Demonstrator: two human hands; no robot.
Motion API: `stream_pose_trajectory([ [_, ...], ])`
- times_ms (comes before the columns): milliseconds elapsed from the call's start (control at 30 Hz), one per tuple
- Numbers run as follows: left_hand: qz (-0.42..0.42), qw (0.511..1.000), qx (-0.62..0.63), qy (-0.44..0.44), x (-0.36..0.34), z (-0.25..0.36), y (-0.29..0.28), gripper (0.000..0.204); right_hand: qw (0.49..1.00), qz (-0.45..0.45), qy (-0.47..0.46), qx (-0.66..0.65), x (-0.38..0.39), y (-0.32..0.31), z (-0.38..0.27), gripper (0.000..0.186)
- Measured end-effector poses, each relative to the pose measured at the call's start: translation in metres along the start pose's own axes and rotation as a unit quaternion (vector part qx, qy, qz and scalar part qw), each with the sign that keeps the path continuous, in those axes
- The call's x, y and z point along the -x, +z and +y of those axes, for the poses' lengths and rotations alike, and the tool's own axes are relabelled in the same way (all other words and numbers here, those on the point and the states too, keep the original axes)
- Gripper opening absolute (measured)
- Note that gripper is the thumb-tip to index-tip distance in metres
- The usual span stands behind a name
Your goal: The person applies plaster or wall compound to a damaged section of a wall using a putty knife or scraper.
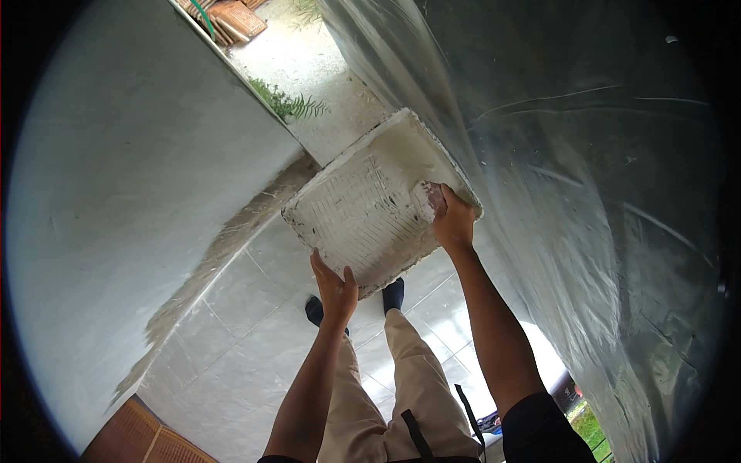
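A white-caked paint tray (363,212) with a ridged bottom is held tilted out in front of me above the floor. My left hand (333,287) grips its near left edge, thumb apart from the fingers. At the tray's right side, my right hand (455,217) is closed on a small brown, white-crusted object (428,199), perhaps a brush, that lies against the inside of the tray. Part of that object is hidden by my fingers.
A pale wall (116,177) with a stained lower band is left; translucent plastic sheeting (587,170) hangs right. Below are floor tiles (247,324) and my feet (393,295). Beyond the tray are a concrete path (301,54), ferns (297,104) and stacked terracotta pieces (231,19).
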State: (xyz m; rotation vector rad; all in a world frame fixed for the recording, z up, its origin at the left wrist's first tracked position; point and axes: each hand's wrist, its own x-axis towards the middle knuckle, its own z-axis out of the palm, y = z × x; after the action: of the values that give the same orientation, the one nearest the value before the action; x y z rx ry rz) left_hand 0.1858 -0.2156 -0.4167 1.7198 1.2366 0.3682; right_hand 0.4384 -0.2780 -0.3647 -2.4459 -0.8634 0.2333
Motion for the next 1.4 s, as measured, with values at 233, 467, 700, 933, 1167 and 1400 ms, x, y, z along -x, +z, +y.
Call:
stream_pose_trajectory([
  [233, 0.002, 1.000, -0.013, -0.009, 0.001, 0.000, 0.004, 0.076, 1.000, 0.004, -0.019, -0.016, -0.004, 0.004, 0.004, 0.032],
  [467, 0.006, 1.000, -0.004, -0.008, 0.000, 0.000, 0.003, 0.074, 0.999, 0.005, -0.039, 0.001, -0.010, 0.009, 0.003, 0.035],
  [700, 0.019, 1.000, 0.015, -0.009, -0.001, -0.001, 0.003, 0.072, 0.999, -0.026, -0.034, 0.018, -0.023, 0.012, 0.012, 0.034],
  [933, 0.013, 1.000, 0.010, -0.002, 0.000, 0.000, 0.005, 0.074, 0.997, -0.065, 0.030, -0.041, -0.014, 0.018, 0.012, 0.034],
  [1167, -0.004, 1.000, -0.017, -0.024, 0.003, 0.002, 0.003, 0.075, 0.997, -0.014, 0.018, -0.070, -0.020, 0.001, -0.001, 0.034],
  [1400, -0.010, 0.999, -0.017, -0.035, 0.004, 0.004, 0.006, 0.078, 0.996, 0.000, -0.084, -0.005, -0.031, 0.013, 0.005, 0.037],
])
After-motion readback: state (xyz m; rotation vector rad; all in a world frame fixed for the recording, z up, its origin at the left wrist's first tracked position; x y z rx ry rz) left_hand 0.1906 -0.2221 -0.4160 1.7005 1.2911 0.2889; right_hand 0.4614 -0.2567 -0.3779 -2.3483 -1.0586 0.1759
